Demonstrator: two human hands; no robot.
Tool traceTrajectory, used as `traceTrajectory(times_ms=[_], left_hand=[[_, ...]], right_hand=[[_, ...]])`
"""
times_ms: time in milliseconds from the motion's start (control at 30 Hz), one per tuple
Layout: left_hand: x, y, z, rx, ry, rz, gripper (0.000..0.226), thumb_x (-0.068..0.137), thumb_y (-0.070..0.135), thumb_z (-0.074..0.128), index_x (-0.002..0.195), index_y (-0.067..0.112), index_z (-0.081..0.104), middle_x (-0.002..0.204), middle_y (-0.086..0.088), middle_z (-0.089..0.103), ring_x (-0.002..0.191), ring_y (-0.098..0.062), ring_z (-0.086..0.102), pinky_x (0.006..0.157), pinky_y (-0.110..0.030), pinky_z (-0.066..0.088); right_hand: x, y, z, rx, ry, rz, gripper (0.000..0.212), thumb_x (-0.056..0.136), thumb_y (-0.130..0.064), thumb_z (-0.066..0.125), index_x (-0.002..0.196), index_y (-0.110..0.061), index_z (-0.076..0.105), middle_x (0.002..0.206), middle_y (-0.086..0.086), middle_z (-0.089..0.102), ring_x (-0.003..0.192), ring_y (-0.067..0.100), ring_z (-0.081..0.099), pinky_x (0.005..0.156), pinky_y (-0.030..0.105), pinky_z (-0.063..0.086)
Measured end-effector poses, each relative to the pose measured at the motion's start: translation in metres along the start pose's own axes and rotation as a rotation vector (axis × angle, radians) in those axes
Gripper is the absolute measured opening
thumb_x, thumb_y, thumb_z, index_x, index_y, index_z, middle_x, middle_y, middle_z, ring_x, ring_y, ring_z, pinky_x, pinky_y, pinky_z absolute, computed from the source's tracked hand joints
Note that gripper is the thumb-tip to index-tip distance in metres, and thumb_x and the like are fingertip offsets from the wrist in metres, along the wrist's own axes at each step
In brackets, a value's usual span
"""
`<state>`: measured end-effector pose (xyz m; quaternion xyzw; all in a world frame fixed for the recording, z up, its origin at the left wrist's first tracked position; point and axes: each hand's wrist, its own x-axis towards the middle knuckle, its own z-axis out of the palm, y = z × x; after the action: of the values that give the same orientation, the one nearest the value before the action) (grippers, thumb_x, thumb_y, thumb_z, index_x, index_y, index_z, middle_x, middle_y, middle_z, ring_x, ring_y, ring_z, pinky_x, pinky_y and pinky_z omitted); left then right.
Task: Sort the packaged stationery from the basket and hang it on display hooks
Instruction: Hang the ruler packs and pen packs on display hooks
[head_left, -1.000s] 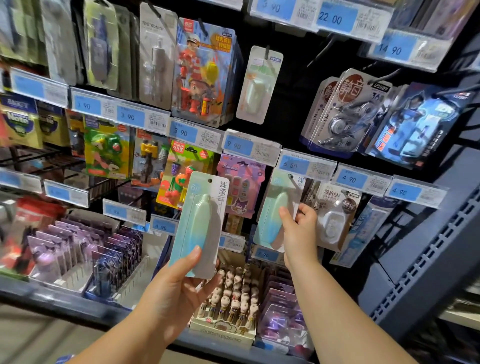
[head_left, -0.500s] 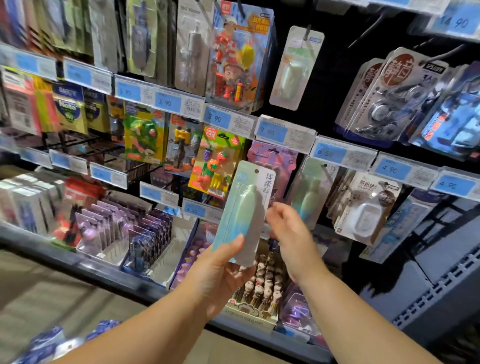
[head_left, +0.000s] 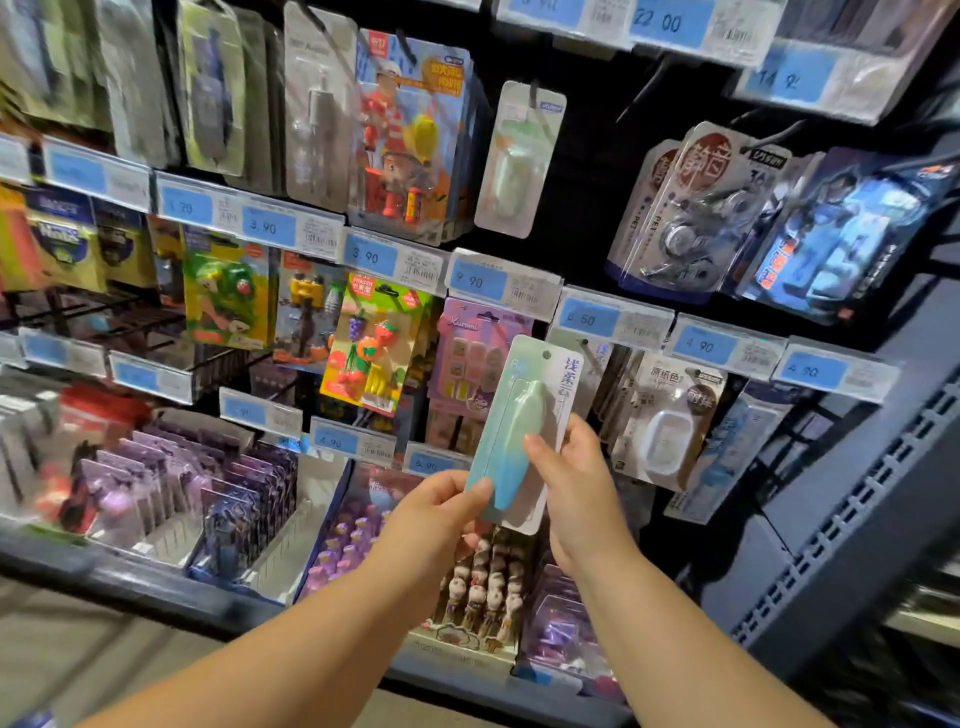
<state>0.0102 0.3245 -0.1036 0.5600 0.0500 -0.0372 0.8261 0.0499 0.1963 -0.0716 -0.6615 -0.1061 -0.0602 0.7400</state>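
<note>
**Both hands on the mint-and-blue pack**

The mint-and-blue blister pack (head_left: 524, 395) is held up in front of the display rack (head_left: 587, 208), tilted so its punched top leans toward 1 o'clock. The left hand (head_left: 436, 514) sits at the pack's 7 o'clock and pinches its lower left edge, thumb on the front. The right hand (head_left: 576, 478) sits at its 4 o'clock, thumb pressed on the blister, fingers curled behind the right edge. A 6.50 price tag (head_left: 589, 318) lies near the pack's top, at 1 o'clock.

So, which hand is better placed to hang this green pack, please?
Probably the right hand: it grips the pack higher, nearer its hang hole; the left hand pinches the bottom corner.
</note>
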Motion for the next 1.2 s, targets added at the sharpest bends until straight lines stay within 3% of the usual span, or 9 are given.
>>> traceTrajectory(times_ms=[167,433,567,700,833,900,1033,1133,1200], left_hand=[[0.027,0.001,0.026,0.216,0.062,0.034,0.019,0.094,0.03,0.062,0.097,0.014,0.072,0.06,0.005,0.056,0.049,-0.006,0.043,0.051,-0.019,0.033],[0.045,0.014,0.042,0.427,0.093,0.088,0.022,0.094,0.035,0.06,0.093,0.016,0.072,0.051,0.013,0.051,0.049,-0.005,0.043,0.048,-0.021,0.032],[0.05,0.014,0.038,0.514,0.083,0.115,0.023,0.094,0.037,0.06,0.09,0.018,0.071,0.064,0.008,0.061,0.055,-0.006,0.049,0.053,-0.021,0.039],[0.051,0.009,0.034,0.508,0.068,0.113,0.023,0.094,0.037,0.06,0.087,0.018,0.071,0.081,-0.01,0.07,0.066,-0.015,0.057,0.062,-0.026,0.047],[0.056,0.01,0.036,0.599,0.108,0.146,0.024,0.093,0.04,0.06,0.091,0.019,0.071,0.079,0.001,0.068,0.067,-0.011,0.057,0.062,-0.025,0.045],[0.061,0.013,0.039,0.704,0.131,0.172,0.025,0.094,0.041,0.059,0.091,0.019,0.07,0.076,0.003,0.065,0.066,-0.011,0.056,0.058,-0.024,0.042],[0.071,0.022,0.039,0.912,0.157,0.232,0.024,0.094,0.04,0.058,0.097,0.018,0.067,0.079,0.003,0.063,0.073,-0.016,0.058,0.062,-0.027,0.044],[0.069,0.024,0.032,1.02,0.192,0.264,0.023,0.094,0.04,0.058,0.103,0.021,0.067,0.089,0.004,0.066,0.08,-0.015,0.06,0.065,-0.027,0.045],[0.065,0.023,0.022,1.017,0.199,0.26,0.019,0.094,0.039,0.059,0.1,0.023,0.067,0.088,0.006,0.064,0.082,-0.014,0.06,0.066,-0.026,0.044]], right_hand=[[0.012,-0.003,-0.019,-0.042,0.105,-0.032,0.026,0.099,-0.008,0.05,0.122,-0.018,0.056,0.114,0.004,0.068,0.101,0.018,0.067,0.085,0.034,0.056],[0.028,-0.005,-0.034,-0.118,0.145,-0.037,0.033,0.1,-0.013,0.051,0.131,-0.02,0.053,0.119,0.002,0.067,0.105,0.019,0.067,0.093,0.046,0.054],[0.031,-0.002,-0.034,-0.123,0.143,-0.033,0.035,0.099,-0.013,0.051,0.133,-0.022,0.051,0.122,0.0,0.065,0.107,0.016,0.065,0.093,0.042,0.054],[0.032,0.003,-0.033,-0.151,0.142,-0.031,0.039,0.099,-0.013,0.051,0.137,-0.022,0.049,0.125,-0.002,0.064,0.109,0.014,0.064,0.095,0.04,0.053],[0.036,0.005,-0.033,-0.149,0.206,-0.026,0.027,0.098,-0.015,0.055,0.124,-0.024,0.055,0.113,0.0,0.068,0.102,0.017,0.067,0.092,0.042,0.054],[0.04,0.006,-0.032,-0.155,0.3,0.005,0.034,0.095,-0.021,0.061,0.126,-0.021,0.047,0.107,0.0,0.066,0.099,0.021,0.067,0.09,0.045,0.054],[0.048,0.006,-0.029,-0.255,0.409,0.009,0.035,0.09,-0.031,0.066,0.111,-0.024,0.039,0.097,-0.004,0.054,0.088,0.016,0.058,0.072,0.03,0.047],[0.05,0.011,-0.026,-0.388,0.477,-0.025,0.033,0.088,-0.036,0.067,0.102,-0.024,0.04,0.092,-0.007,0.047,0.084,0.015,0.051,0.077,0.035,0.046],[0.046,0.019,-0.023,-0.496,0.526,-0.065,0.036,0.086,-0.036,0.068,0.104,-0.023,0.04,0.106,-0.001,0.047,0.097,0.021,0.05,0.085,0.036,0.044]])
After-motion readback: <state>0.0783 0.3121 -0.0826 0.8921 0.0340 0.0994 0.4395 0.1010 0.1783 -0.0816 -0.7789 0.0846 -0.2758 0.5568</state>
